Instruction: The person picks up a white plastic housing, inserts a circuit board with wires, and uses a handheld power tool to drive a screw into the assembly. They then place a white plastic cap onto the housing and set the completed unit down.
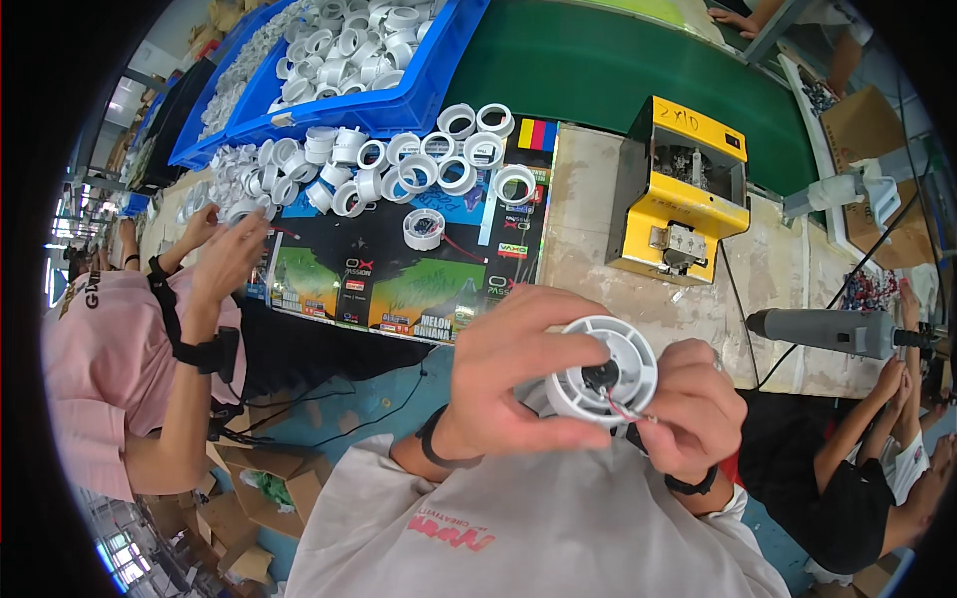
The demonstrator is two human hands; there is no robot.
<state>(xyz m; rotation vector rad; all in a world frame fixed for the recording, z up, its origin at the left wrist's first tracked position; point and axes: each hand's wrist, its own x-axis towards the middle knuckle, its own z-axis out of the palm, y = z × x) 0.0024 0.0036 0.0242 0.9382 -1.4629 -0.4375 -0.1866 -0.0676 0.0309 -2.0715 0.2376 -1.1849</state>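
Close in front of my shirt, my left hand (513, 374) grips a round white plastic housing (632, 374) with a spoked rim. Its thumb lies over the open face, beside a small black round part (601, 376) seated inside. Thin red and whitish wires (620, 407) come out of the housing toward its lower right edge. There my right hand (696, 409) has its fingers pinched together at the wire ends. On the bench mat beyond, a similar white housing (424, 229) with a dark part inside and a red wire lies apart.
Several white rings (439, 159) lie loose before a blue bin (419, 105) heaped with more. A yellow machine (681, 199) stands on the bench, with a grey tool (827, 332) to its right. A co-worker's hands (229, 234) handle parts at left. Behind runs a green belt (558, 70).
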